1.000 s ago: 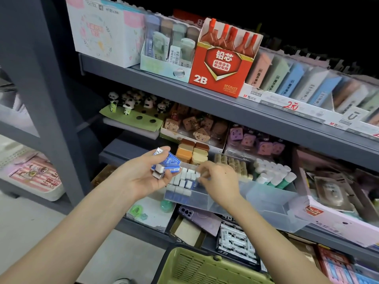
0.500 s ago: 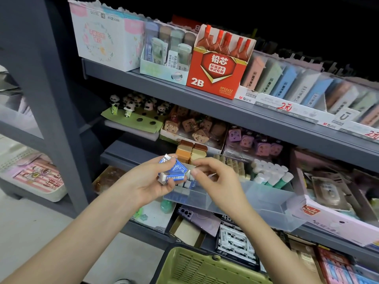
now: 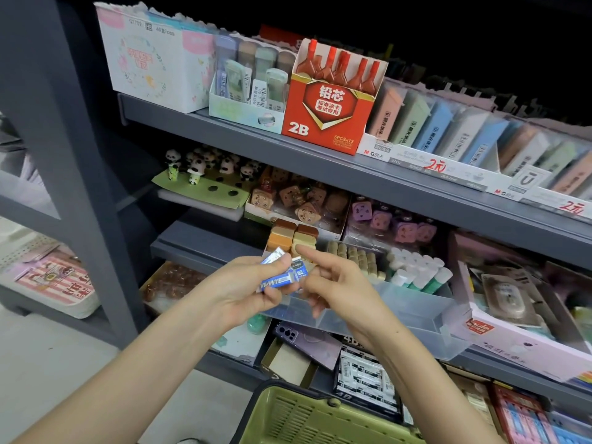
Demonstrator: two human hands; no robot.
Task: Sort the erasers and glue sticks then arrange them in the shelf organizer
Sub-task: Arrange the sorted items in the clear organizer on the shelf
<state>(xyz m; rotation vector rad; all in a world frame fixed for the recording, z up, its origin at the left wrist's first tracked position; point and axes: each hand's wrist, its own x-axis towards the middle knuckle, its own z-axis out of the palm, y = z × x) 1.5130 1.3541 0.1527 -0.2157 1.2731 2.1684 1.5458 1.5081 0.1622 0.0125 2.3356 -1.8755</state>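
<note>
Several blue-wrapped erasers [image 3: 278,279] gripped by left hand [image 3: 235,291] above clear organizer [image 3: 426,314] near edge, glue sticks [image 3: 419,271] inside at 2 o'clock; right hand [image 3: 344,285] hold impossible to tell.

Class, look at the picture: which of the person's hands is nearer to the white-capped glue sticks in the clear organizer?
The right hand. It is just left of the glue sticks, in front of the organizer. The left hand, gripping blue erasers, is farther left, beyond the right.

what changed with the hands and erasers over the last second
The right-hand grip rose out of the clear organizer and came up-left to the blue-wrapped erasers; whether it pinches one is unclear. The left-hand grip keeps holding those erasers; the glue sticks stayed put.
</note>
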